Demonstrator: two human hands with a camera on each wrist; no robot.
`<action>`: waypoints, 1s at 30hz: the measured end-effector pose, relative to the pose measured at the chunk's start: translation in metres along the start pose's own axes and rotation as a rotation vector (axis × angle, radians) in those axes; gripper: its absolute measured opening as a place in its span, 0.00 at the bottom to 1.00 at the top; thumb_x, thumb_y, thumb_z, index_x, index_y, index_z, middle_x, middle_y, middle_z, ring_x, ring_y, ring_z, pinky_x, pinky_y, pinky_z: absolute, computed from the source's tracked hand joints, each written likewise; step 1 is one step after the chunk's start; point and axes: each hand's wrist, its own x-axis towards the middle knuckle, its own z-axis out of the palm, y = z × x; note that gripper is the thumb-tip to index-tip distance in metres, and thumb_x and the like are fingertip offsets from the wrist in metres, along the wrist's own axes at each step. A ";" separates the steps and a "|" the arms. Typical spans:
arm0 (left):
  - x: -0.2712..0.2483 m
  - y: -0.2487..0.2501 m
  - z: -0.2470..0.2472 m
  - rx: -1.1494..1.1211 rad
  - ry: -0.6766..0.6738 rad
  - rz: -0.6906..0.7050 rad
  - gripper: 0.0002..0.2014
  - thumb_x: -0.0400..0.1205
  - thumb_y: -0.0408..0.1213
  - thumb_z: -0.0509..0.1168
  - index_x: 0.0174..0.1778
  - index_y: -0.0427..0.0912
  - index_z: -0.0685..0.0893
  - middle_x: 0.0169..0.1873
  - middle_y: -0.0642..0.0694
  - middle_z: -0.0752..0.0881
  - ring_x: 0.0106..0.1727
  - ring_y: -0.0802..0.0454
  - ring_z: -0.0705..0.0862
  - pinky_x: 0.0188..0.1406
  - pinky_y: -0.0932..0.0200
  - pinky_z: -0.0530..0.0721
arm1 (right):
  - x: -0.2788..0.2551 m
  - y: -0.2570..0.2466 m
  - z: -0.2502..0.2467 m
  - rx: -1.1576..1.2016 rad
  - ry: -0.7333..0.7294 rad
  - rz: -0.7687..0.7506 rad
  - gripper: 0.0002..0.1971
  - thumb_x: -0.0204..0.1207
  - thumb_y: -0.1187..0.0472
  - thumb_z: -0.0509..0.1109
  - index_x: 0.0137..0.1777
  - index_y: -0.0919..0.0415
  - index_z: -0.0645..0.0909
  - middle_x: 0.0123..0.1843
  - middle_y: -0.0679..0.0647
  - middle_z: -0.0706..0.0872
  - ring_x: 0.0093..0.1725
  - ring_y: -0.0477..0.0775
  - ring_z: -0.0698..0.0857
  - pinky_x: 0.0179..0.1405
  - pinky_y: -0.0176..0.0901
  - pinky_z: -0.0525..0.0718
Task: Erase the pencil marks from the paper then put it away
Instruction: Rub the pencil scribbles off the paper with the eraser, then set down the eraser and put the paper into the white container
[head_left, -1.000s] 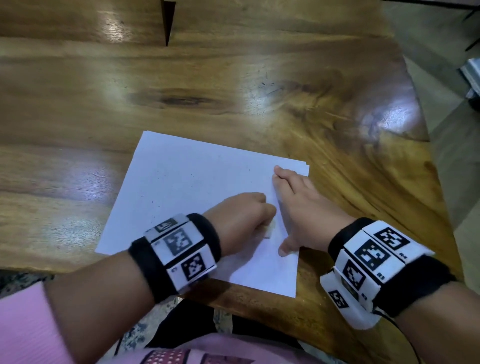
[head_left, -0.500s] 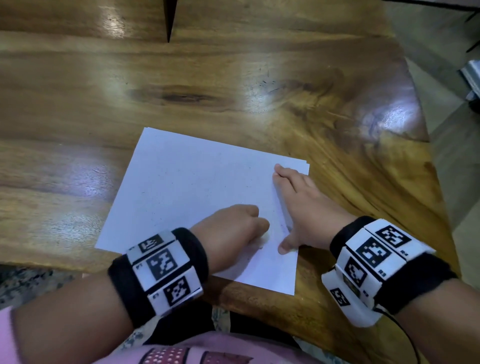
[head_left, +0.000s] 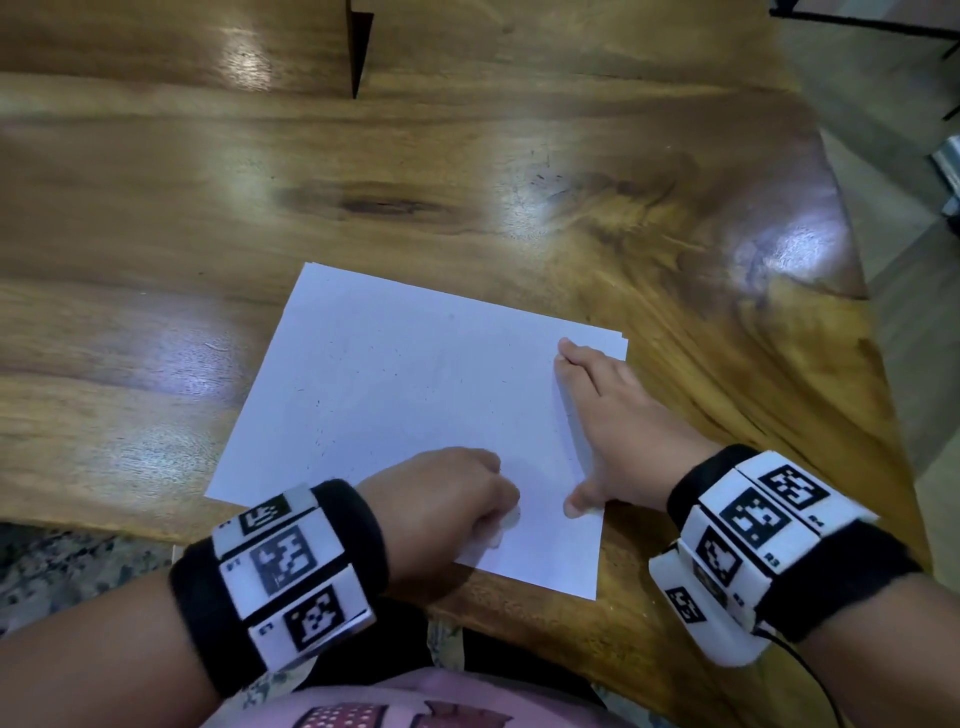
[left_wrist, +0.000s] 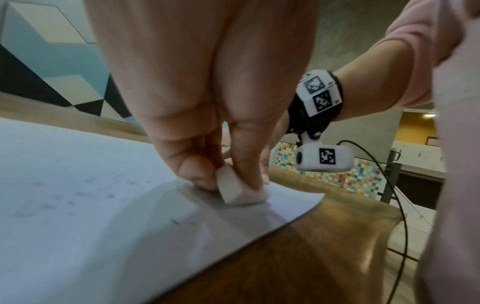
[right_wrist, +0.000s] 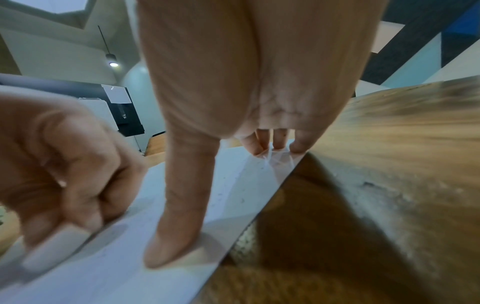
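Note:
A white sheet of paper (head_left: 395, 384) lies on the wooden table (head_left: 467, 182) near its front edge, with faint pencil specks and eraser crumbs on it. My left hand (head_left: 452, 499) pinches a small white eraser (left_wrist: 233, 191) between thumb and fingers and presses it onto the paper's near right part. In the right wrist view the eraser (right_wrist: 54, 244) shows at the lower left, blurred. My right hand (head_left: 597, 426) lies flat on the paper's right edge, fingers straight and thumb (right_wrist: 179, 226) spread, holding the sheet down.
The table's rounded right corner (head_left: 810, 249) drops off to the floor. A dark notch (head_left: 358, 47) cuts into the tabletop at the back. A cable (left_wrist: 400, 205) hangs from my right wrist band. Bare wood stretches left of and behind the paper.
My left hand with the eraser has slid toward me and slightly left over the paper's near part. The right hand has stayed flat on the right edge.

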 end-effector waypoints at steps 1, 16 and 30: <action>0.000 -0.001 0.000 0.002 0.011 0.006 0.08 0.71 0.28 0.59 0.29 0.44 0.73 0.39 0.48 0.76 0.39 0.46 0.80 0.39 0.49 0.80 | 0.000 0.000 0.000 0.002 0.001 0.000 0.65 0.58 0.49 0.84 0.83 0.61 0.39 0.83 0.47 0.33 0.81 0.48 0.37 0.76 0.35 0.49; 0.014 -0.002 -0.013 0.060 0.232 -0.078 0.11 0.72 0.24 0.60 0.30 0.43 0.68 0.36 0.47 0.71 0.39 0.45 0.76 0.37 0.51 0.73 | 0.001 0.002 0.002 0.010 0.015 -0.008 0.65 0.58 0.49 0.84 0.83 0.60 0.37 0.83 0.46 0.32 0.81 0.48 0.36 0.77 0.36 0.48; 0.039 -0.056 -0.099 -0.194 0.487 -0.329 0.04 0.73 0.33 0.71 0.41 0.37 0.86 0.24 0.53 0.77 0.27 0.56 0.75 0.29 0.65 0.70 | 0.000 0.003 0.002 -0.021 0.032 -0.030 0.66 0.60 0.46 0.82 0.82 0.61 0.34 0.82 0.47 0.30 0.81 0.48 0.35 0.80 0.40 0.49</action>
